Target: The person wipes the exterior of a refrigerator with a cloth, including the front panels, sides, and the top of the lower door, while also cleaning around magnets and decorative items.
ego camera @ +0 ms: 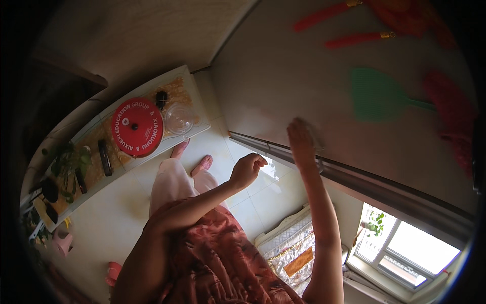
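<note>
My right hand is raised against a grey upright panel, a wall or door, fingers stretched along it. A blurred pale patch shows beside the fingers, and whether something lies under the palm is unclear. Lower and to the left, my left hand hangs in front of my body with its fingers curled in. Nothing shows in it, and it appears apart from the panel. A green fly swatter hangs on the panel, with red tassels above it and a dark pink cloth item at the right.
A long, low table carries a red round disc with a black knob, a clear plastic container, remote controls and a potted plant. A metal-trimmed edge borders the panel. A bed and window lie beyond.
</note>
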The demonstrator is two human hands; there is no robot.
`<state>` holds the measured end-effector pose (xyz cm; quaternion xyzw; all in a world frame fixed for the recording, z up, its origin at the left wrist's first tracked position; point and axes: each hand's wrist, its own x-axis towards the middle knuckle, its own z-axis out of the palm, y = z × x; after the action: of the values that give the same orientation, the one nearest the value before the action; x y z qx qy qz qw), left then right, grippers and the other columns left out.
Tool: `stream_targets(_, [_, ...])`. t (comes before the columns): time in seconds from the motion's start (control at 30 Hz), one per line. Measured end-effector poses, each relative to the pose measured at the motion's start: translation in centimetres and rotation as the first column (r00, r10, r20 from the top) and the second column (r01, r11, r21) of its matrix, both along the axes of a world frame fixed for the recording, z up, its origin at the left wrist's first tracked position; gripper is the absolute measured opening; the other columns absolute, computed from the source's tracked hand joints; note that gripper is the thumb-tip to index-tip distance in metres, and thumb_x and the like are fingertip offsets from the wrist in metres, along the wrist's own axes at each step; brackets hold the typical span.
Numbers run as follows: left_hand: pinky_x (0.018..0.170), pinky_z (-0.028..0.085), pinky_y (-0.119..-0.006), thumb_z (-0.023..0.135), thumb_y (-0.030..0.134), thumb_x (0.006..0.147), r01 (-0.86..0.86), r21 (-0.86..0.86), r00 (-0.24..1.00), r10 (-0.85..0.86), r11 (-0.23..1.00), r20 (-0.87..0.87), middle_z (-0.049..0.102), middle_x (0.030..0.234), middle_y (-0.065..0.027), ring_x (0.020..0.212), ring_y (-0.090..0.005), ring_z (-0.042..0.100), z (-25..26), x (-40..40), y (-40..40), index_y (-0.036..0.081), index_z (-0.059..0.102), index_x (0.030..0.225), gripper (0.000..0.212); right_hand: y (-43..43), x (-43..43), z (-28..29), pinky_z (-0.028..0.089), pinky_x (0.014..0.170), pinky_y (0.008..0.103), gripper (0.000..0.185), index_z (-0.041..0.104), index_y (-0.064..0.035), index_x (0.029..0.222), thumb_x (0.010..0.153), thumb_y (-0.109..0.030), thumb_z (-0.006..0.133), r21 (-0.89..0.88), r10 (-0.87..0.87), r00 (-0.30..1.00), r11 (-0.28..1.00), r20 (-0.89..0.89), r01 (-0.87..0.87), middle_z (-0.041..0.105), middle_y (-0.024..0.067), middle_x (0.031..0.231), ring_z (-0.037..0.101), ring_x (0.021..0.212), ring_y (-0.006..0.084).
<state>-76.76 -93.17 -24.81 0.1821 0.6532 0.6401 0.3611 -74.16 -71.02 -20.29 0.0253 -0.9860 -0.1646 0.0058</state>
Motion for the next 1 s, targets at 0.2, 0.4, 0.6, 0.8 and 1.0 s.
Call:
stream_targets(0.2, [0.074, 0.052, -0.027, 0.052, -0.007, 0.083, -0.177, 0.026, 0.984, 0.176, 0.984, 0.025, 0.068, 0.085, -0.0081, 0.080, -0.0165, 0.066, -1.4, 0.8, -0.7, 0.000, 0.065, 0.089, 0.016, -2.3, -7.7, 10.9, 0.045, 0.092, 0.0365, 0.039, 0.058, -0.0116, 0.120, 0.081, -0.010, 0.055, 0.215, -0.013, 0.941, 0.972, -0.338, 0.091, 0.054, 0.0036, 0.123, 0.049, 0.115, 0.0244])
stream_targets(0.4, [0.074, 0.052, -0.029, 0.050, -0.007, 0.082, -0.097, 0.005, 0.992, 0.096, 0.995, 0.077, 0.067, 0.087, -0.0092, 0.082, -0.0178, 0.065, -1.4, -0.7, -2.8, 0.002, 0.064, 0.091, 0.018, -2.0, -6.9, 2.8, 0.046, 0.091, 0.0357, 0.041, 0.058, -0.0089, 0.121, 0.080, -0.010, 0.056, 0.240, -0.026, 0.983, 0.968, -0.180, 0.069, 0.052, 0.0031, 0.121, 0.049, 0.115, 0.0244])
stream_targets(0.6, [0.074, 0.051, -0.029, 0.050, -0.007, 0.082, -0.253, -0.164, 0.962, 0.265, 0.954, 0.061, 0.066, 0.084, -0.0085, 0.080, -0.0179, 0.065, -4.4, -4.1, -8.9, 0.003, 0.065, 0.088, 0.018, -2.1, -0.7, -7.7, 0.046, 0.094, 0.0394, 0.034, 0.059, -0.0041, 0.115, 0.081, -0.009, 0.056, 0.069, -0.093, 0.982, 0.994, 0.164, 0.083, 0.052, 0.0066, 0.122, 0.049, 0.114, 0.0278])
stream_targets(0.8, [0.074, 0.052, -0.028, 0.057, 0.004, 0.083, -0.455, -0.339, 0.827, 0.532, 0.824, 0.183, 0.065, 0.091, -0.0108, 0.078, -0.0161, 0.063, -10.5, -3.6, -13.7, -0.002, 0.058, 0.106, 0.023, -1.0, -4.3, -2.9, 0.044, 0.094, 0.0432, 0.037, 0.058, -0.0078, 0.119, 0.082, -0.008, 0.053, 0.066, -0.108, 0.985, 0.993, 0.137, 0.100, 0.054, 0.0082, 0.122, 0.050, 0.115, 0.0292])
stream_targets(1.0, [0.079, 0.050, -0.029, 0.063, 0.000, 0.077, -0.499, -0.484, 0.754, 0.636, 0.719, 0.168, 0.049, 0.118, -0.0107, 0.096, -0.0179, 0.056, -13.6, -3.5, -13.4, 0.000, 0.041, 0.128, 0.055, -1.2, -7.3, -3.4, 0.044, 0.092, 0.0417, 0.041, 0.058, -0.0086, 0.121, 0.080, -0.006, 0.053, 0.097, 0.031, 0.995, 0.995, -0.099, -0.021, 0.053, 0.0089, 0.121, 0.050, 0.112, 0.0297])
